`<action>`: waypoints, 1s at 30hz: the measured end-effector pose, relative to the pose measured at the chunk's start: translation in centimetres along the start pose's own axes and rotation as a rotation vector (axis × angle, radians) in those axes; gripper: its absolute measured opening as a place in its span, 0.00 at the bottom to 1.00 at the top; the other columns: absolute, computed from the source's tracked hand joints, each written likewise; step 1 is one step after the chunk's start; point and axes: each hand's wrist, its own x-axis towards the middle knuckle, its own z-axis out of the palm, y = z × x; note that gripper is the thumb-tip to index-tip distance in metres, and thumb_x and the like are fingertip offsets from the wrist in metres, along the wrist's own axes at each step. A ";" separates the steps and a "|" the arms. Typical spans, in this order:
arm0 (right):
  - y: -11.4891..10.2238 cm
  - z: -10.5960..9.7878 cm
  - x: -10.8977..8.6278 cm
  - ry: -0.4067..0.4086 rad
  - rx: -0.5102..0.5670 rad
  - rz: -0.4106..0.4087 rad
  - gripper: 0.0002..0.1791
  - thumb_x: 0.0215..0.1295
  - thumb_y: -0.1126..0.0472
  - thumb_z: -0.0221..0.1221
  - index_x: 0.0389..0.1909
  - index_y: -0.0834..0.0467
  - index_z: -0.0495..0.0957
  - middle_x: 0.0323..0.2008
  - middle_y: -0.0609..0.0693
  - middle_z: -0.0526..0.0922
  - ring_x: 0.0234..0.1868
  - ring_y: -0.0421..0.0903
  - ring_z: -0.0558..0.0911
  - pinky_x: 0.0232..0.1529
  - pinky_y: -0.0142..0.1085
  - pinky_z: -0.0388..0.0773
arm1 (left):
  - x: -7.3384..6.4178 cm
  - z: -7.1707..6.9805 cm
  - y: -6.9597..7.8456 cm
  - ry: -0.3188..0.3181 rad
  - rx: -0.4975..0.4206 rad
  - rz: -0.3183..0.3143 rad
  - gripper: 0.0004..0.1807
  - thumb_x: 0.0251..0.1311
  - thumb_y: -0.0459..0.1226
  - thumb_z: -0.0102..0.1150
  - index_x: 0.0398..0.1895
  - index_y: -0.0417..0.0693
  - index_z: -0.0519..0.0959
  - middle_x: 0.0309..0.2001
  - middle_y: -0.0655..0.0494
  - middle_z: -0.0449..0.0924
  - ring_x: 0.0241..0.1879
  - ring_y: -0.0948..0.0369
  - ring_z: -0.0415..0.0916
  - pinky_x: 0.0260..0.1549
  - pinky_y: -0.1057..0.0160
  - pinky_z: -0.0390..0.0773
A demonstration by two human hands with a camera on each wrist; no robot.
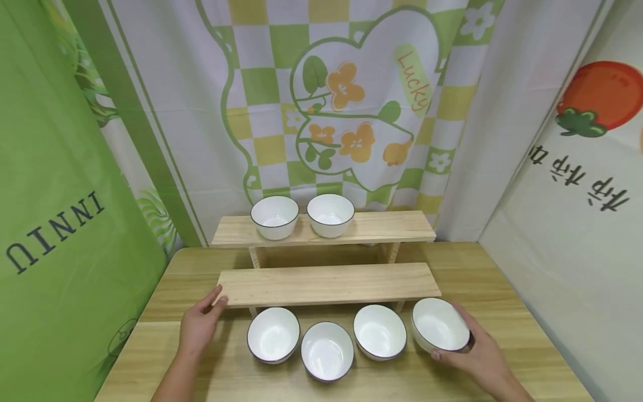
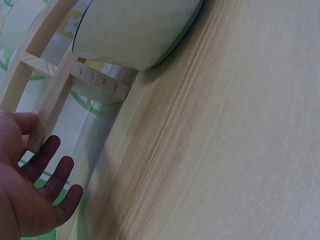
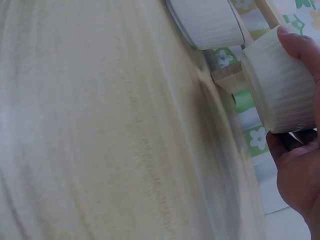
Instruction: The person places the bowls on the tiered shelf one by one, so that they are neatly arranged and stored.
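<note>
The right hand point(image 1: 479, 353), at lower right of the head view, grasps a white bowl point(image 1: 439, 325) by its side, thumb on the near side and fingers round the far side; the right wrist view shows this bowl held off the table point(image 1: 512, 324). At lower left, the left hand point(image 1: 198, 328) pinches the left end of the lower shelf point(image 1: 329, 283) between thumb and fingers. Between the hands, along the bottom centre, three more bowls stand upright on the table: left bowl point(image 1: 273, 335), middle bowl point(image 1: 327, 352), set nearest the bottom edge, and right bowl point(image 1: 379, 331). Above the lower shelf, the upper shelf point(image 1: 389, 226) carries two bowls point(image 1: 274, 216) side by side, left of its middle. A checked curtain point(image 1: 281, 84) fills the top centre.
</note>
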 end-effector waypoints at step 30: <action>-4.5 -1.0 3.0 0.054 0.051 -0.110 0.64 0.48 0.54 0.82 0.82 0.55 0.55 0.74 0.69 0.66 0.69 0.67 0.72 0.54 0.13 0.60 | 0.0 0.1 -0.2 0.009 0.044 0.014 0.36 0.69 0.61 0.60 0.72 0.53 0.75 0.70 0.38 0.71 0.71 0.38 0.67 0.69 0.40 0.66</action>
